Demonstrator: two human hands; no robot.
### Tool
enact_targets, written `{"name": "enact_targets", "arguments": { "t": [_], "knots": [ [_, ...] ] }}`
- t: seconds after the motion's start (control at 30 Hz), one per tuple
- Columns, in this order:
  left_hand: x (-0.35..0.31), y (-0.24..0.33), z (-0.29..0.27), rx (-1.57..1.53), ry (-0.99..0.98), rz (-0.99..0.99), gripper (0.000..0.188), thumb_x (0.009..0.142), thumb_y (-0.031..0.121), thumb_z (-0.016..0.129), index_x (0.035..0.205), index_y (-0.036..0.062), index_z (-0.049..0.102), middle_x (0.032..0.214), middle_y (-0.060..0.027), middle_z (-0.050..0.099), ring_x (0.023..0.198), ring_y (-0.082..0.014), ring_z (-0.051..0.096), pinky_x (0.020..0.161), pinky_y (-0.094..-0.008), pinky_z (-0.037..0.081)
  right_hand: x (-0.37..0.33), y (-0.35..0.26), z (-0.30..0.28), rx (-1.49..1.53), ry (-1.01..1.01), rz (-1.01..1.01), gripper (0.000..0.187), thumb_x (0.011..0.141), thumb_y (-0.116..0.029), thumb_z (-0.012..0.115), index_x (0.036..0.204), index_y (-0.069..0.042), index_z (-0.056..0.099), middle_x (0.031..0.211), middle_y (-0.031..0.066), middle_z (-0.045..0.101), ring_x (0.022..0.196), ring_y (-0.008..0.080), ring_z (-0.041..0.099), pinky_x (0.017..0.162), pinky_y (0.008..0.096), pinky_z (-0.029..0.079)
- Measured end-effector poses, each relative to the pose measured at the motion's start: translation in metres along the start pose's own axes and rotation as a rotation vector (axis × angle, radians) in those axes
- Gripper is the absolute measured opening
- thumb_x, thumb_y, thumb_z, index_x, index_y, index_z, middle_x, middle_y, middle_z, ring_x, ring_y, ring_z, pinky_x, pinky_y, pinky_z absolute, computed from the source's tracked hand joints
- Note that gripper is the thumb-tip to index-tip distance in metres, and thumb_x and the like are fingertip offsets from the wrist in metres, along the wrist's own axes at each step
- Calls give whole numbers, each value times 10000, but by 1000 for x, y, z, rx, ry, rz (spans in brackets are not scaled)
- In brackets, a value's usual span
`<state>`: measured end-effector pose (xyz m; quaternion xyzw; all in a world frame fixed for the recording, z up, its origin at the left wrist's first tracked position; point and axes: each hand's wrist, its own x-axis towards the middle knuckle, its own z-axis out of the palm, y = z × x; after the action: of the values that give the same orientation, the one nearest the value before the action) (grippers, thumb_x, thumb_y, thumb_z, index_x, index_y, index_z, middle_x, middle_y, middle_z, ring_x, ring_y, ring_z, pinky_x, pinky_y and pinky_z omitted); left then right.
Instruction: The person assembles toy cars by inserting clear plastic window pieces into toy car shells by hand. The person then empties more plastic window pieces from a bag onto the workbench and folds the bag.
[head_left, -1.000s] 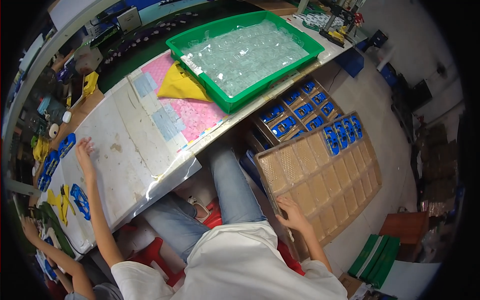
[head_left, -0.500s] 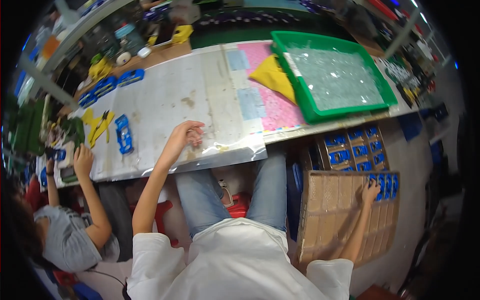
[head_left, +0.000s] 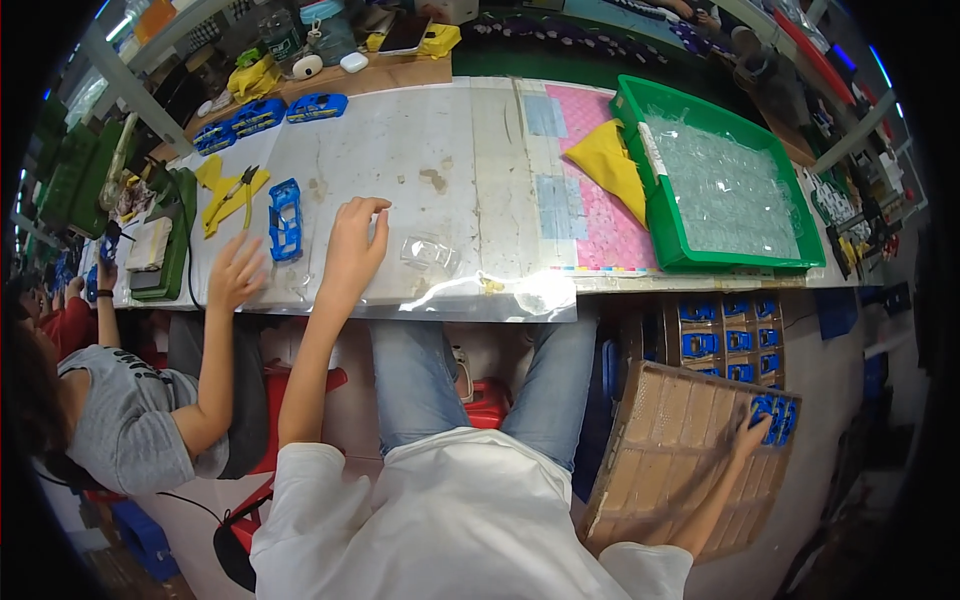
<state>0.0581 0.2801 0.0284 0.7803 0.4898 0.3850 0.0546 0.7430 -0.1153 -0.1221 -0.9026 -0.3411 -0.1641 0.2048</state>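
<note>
My left hand (head_left: 355,245) is over the near part of the white worktable, fingers loosely stretched and holding nothing. Just right of it lies a clear plastic piece (head_left: 428,253); a blue toy car body (head_left: 286,220) rests to its left. Down at my right, my right hand (head_left: 752,436) reaches into a brown divided tray (head_left: 655,450), its fingers closed on a blue toy car body (head_left: 763,408). More blue car bodies (head_left: 787,420) stand beside it in that corner. The hand partly hides the body it grips.
A green bin (head_left: 655,215) of clear plastic parts and a yellow cloth (head_left: 612,170) are at the table's right. Nippers (head_left: 233,196) lie on yellow cloth at the left, near a co-worker's hand (head_left: 237,272). Another tray (head_left: 655,335) holds blue bodies below the table edge.
The clear piece, earlier at my left fingers, now lies on the table apart from them, and those fingers have straightened. The co-worker's nearer hand has moved right. The view has shifted.
</note>
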Motion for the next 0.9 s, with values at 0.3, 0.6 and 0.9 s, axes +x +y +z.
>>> {"name": "enact_targets", "arguments": {
  "t": [0.3, 0.6, 0.9],
  "knots": [
    [-24, 2, -2, -50, -138, 151, 213, 660, -74, 498, 838, 23, 561, 893, -88, 581, 850, -266, 508, 761, -354, 403, -10, -158, -109, 458, 357, 116, 492, 804, -226, 663, 1179, 28, 468, 1101, 140, 542, 918, 192, 546, 827, 288, 447],
    [-24, -8, 6, 48, -230, 341, 198, 687, -7, 570, 878, 44, 577, 1023, -52, 599, 867, -230, 510, 771, -337, 392, -67, -436, -78, 1283, -414, 120, 436, 765, -64, 649, 1150, -21, 450, 1003, 43, 505, 908, 121, 491, 796, 250, 423],
    [-48, 21, 10, 6, 161, 235, 207, 611, 0, 611, 786, 63, 522, 798, -52, 558, 805, -249, 530, 714, -350, 395, -167, -543, -2, 1351, -155, -338, 628, 668, -12, 721, 1086, -41, 253, 1256, 278, 366, 1150, 320, 405, 988, 399, 277]
  ]
}}
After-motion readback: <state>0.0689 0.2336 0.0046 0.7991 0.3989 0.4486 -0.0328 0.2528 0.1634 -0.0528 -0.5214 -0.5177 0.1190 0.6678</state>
